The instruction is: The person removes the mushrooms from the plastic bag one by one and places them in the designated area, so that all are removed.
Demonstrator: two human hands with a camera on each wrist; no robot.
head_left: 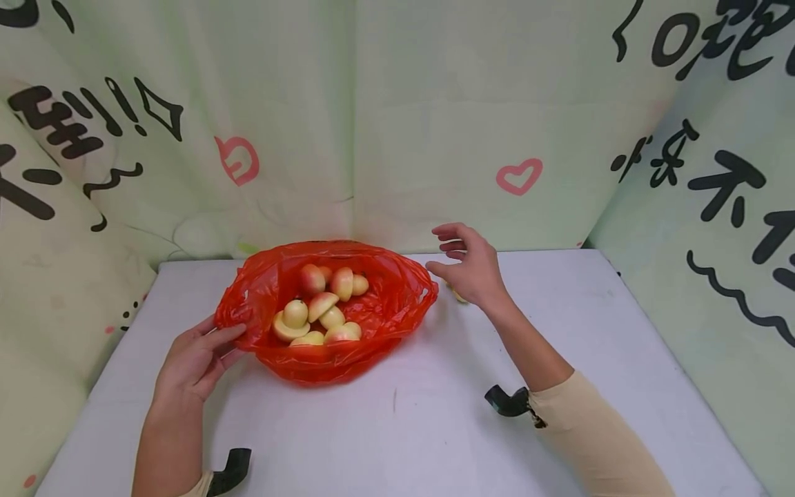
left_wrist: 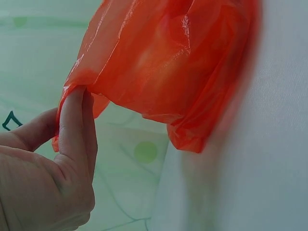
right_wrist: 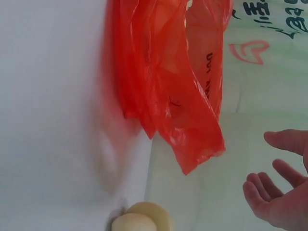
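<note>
A red plastic bag (head_left: 329, 369) stands on the table with its mouth spread wide. Several mushroom-shaped pieces (head_left: 323, 304), cream with pinkish-red caps, lie inside it. My left hand (head_left: 195, 359) pinches the bag's left rim between thumb and fingers; the left wrist view shows the film folded over the fingertips (left_wrist: 74, 103). Just past the bag's right end, my right hand (head_left: 475, 266) holds nothing, its fingers loosely bent and spread. Partly hidden behind that hand, a cream mushroom-shaped piece (right_wrist: 134, 222) sits on the table outside the bag.
The white table (head_left: 404, 435) ends at a pale green curtain (head_left: 422, 138) printed with black lettering and pink hearts, which also hangs at both sides. A black curved mount (head_left: 508, 402) sticks out from the right sleeve, and another (head_left: 231, 471) from the left.
</note>
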